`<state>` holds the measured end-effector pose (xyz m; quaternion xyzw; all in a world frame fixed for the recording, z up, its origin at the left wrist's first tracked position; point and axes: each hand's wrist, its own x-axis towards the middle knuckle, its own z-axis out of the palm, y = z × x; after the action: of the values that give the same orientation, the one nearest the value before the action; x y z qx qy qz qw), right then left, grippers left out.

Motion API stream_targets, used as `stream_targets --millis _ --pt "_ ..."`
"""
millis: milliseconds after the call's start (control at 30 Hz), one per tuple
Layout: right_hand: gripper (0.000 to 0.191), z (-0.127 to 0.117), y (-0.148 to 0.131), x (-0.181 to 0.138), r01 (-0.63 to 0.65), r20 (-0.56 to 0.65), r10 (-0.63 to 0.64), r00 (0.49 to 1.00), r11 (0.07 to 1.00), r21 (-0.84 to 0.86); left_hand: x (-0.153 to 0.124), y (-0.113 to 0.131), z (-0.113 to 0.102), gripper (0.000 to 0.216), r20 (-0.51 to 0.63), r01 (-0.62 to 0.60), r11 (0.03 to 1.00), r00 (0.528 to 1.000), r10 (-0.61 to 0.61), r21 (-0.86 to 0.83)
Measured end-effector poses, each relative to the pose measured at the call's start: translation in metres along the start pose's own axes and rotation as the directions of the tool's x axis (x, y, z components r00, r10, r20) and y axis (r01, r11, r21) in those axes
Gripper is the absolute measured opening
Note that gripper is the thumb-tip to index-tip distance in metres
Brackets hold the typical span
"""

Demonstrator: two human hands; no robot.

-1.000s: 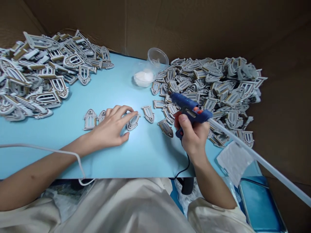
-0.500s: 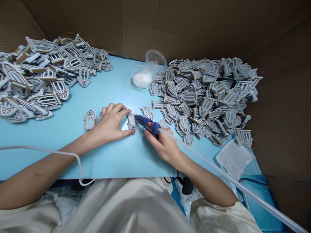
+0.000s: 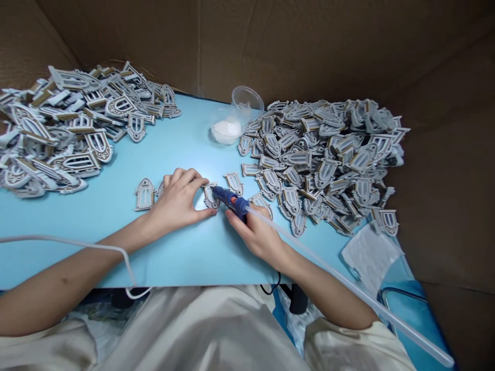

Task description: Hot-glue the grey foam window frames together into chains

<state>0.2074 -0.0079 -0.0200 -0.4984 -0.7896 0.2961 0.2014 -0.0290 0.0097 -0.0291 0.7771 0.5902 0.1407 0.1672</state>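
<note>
A small white arched window-frame piece (image 3: 210,198) lies on the blue table, its ends held between the thumb and forefinger of my left hand (image 3: 181,198). My right hand (image 3: 260,234) grips a blue hot glue gun (image 3: 234,202) with an orange part. The gun's nozzle touches or hovers right over the window-frame piece; I cannot tell which. From the back of the gun a long translucent glue stick (image 3: 340,281) runs across my right forearm. Another arched piece (image 3: 145,195) lies left of my left hand, which partly hides one more behind it. Two similar pieces lie just right of the nozzle.
Large piles of arched pieces stand at the left (image 3: 58,134) and at the right (image 3: 320,154). Clear plastic cups (image 3: 247,101), one with white stuff in it, are at the back. A white cable (image 3: 77,241) crosses my left forearm. Cardboard walls (image 3: 216,46) enclose the table.
The glue gun's nozzle has shifted slightly left, over the window-frame piece. My left hand keeps its hold. The whole view has moved a little.
</note>
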Motion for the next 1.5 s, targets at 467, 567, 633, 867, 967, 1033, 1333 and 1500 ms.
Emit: stream_targets --millis 467,567,633,867,967,1033,1333,1500 --pt "0.031 0.0020 -0.0062 0.0000 -0.035 -0.004 0.035 0.999 0.998 -0.043 0.0002 0.0035 -0.0004 0.062 0.015 0.011 1.000 1.000 -0.010 -0.018" --pt "0.033 0.0022 -0.0077 0.0007 -0.046 -0.009 0.046 0.999 0.998 -0.037 -0.0001 0.0024 0.0005 0.062 0.006 0.002 1.000 1.000 -0.001 -0.021" --pt "0.033 0.0024 -0.0081 0.0008 -0.049 -0.010 0.048 0.999 0.998 -0.026 -0.0001 0.0020 0.0012 0.062 0.001 0.001 1.000 1.000 -0.001 -0.021" --pt "0.034 0.0037 -0.0060 0.0002 -0.048 -0.010 0.048 0.999 0.999 -0.001 0.0007 0.0014 0.0029 0.063 0.002 0.010 1.000 1.000 -0.010 -0.025" --pt "0.034 0.0042 -0.0053 0.0000 -0.043 -0.016 0.043 0.999 0.999 0.000 0.0009 0.0011 0.0027 0.062 0.006 0.009 1.000 1.000 -0.009 -0.028" --pt "0.034 0.0044 -0.0052 0.0000 -0.037 -0.020 0.037 0.999 0.999 -0.002 0.0009 0.0012 0.0026 0.062 0.006 0.008 1.000 1.000 -0.008 -0.024" --pt "0.032 0.0055 -0.0048 0.0001 -0.027 -0.030 0.026 0.999 0.999 -0.024 0.0008 0.0024 0.0022 0.063 0.006 0.007 1.000 1.000 -0.007 -0.018" --pt "0.031 0.0039 -0.0040 0.0013 -0.027 -0.028 0.026 0.999 0.999 -0.021 0.0005 0.0024 0.0024 0.063 0.002 0.004 1.000 1.000 -0.004 -0.024"
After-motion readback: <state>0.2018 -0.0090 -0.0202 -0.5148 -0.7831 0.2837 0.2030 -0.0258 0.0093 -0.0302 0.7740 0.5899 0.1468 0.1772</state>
